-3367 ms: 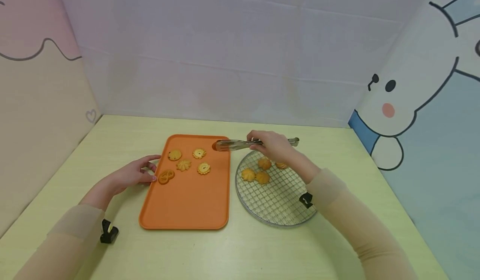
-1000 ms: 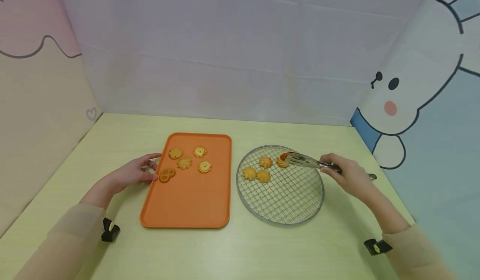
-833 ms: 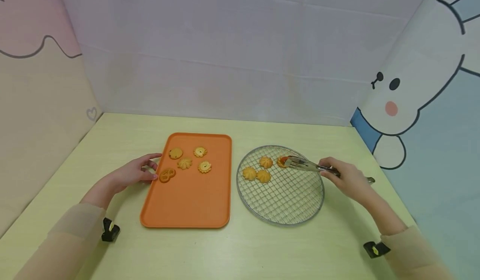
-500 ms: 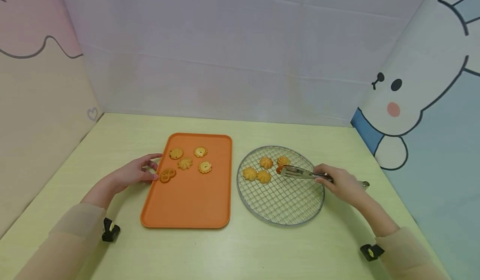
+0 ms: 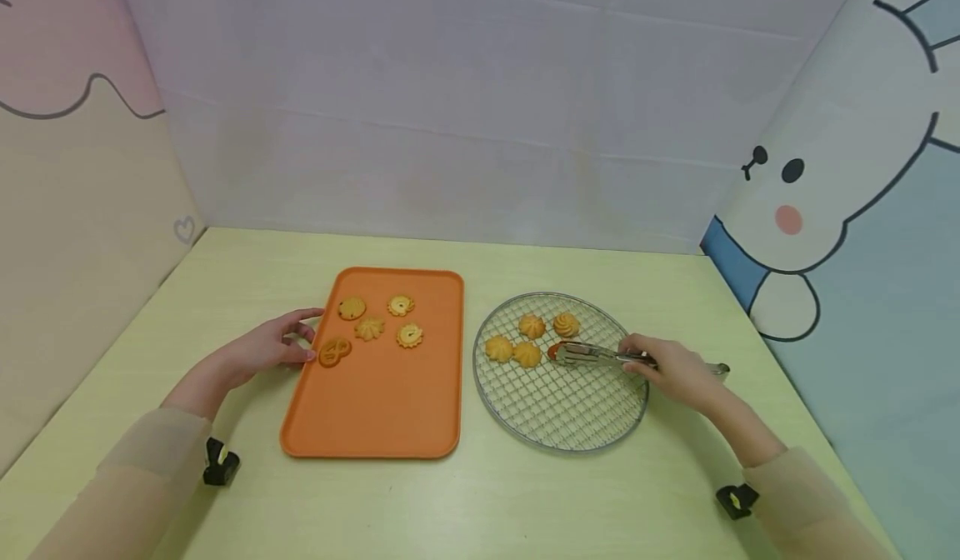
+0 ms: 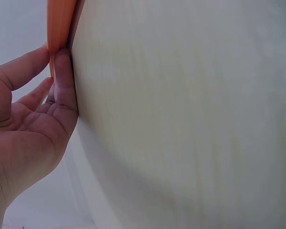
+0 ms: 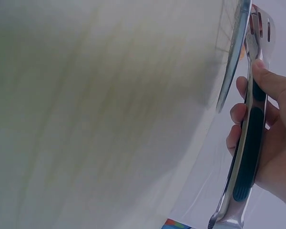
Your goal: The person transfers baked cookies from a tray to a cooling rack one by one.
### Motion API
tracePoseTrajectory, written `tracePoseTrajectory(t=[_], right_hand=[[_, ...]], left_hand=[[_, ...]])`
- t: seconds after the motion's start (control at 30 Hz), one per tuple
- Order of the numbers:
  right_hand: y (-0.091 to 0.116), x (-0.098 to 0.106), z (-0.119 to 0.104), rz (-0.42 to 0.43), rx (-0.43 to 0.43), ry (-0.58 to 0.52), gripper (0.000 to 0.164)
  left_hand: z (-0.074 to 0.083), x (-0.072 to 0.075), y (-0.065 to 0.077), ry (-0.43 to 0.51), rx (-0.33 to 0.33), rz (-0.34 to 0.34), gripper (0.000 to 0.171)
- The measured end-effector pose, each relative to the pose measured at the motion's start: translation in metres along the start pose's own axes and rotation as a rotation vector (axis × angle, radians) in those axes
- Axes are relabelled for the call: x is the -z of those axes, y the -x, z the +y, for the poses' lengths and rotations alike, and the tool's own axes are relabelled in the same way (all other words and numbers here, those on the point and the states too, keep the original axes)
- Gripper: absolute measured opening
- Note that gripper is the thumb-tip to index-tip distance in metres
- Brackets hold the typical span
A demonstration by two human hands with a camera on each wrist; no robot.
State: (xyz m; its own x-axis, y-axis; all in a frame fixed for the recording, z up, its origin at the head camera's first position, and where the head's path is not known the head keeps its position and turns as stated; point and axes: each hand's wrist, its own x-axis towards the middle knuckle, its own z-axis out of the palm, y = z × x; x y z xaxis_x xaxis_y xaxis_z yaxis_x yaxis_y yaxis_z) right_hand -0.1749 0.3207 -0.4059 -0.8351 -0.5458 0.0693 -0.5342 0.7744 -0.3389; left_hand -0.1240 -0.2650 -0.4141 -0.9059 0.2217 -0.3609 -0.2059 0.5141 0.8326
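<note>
My left hand point(image 5: 273, 345) rests its fingertips and thumb against the left rim of the orange tray point(image 5: 375, 410), fingers loosely bent; in the left wrist view they meet the tray's edge point(image 6: 61, 24). Several cookies lie in the tray's upper half, among them a pretzel-shaped one point(image 5: 334, 351). My right hand point(image 5: 667, 367) grips metal tongs point(image 7: 250, 138) with dark green handle pads. The tongs' slotted ends lie over the round wire rack point(image 5: 570, 414), and something reddish point(image 5: 555, 350) shows at their tips, beside a ridged cookie point(image 5: 527, 355).
Several golden cookies sit on the rack's upper left, including a swirled one point(image 5: 566, 324). Rack and tray stand side by side on a pale table point(image 5: 480, 502). A pale cloth wall point(image 5: 450, 127) rises behind, with a cartoon-printed panel point(image 5: 877, 293) at the right.
The tongs went from over the tray to the rack's swirled cookie, then shifted toward the viewer and left, to beside a ridged cookie. The left hand stays at the tray.
</note>
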Motion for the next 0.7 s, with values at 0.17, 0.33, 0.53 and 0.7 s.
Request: tracePoseTrajectory(t=[0.17,0.33,0.53,0.7], right_hand=[[-0.0007,-0.0017,0.0017,-0.004,0.008,-0.008,0.021],[0.0006,-0.0031,0.0024,-0.005,0.001,-0.013,0.026],[0.0015,-0.004,0.0032,-0.009,-0.009,-0.032,0.03],[0.0007,-0.005,0.0035,-0.004,-0.001,-0.036,0.035]], left_hand=[[-0.0014,0.0003,-0.0004,0.005,-0.001,-0.003,0.076],[-0.0015,0.0006,-0.0005,0.004,-0.006,-0.002,0.076],[-0.0022,0.0009,-0.0009,-0.001,-0.011,-0.001,0.076],[-0.0021,0.0008,-0.0007,-0.001,-0.012,-0.002,0.075]])
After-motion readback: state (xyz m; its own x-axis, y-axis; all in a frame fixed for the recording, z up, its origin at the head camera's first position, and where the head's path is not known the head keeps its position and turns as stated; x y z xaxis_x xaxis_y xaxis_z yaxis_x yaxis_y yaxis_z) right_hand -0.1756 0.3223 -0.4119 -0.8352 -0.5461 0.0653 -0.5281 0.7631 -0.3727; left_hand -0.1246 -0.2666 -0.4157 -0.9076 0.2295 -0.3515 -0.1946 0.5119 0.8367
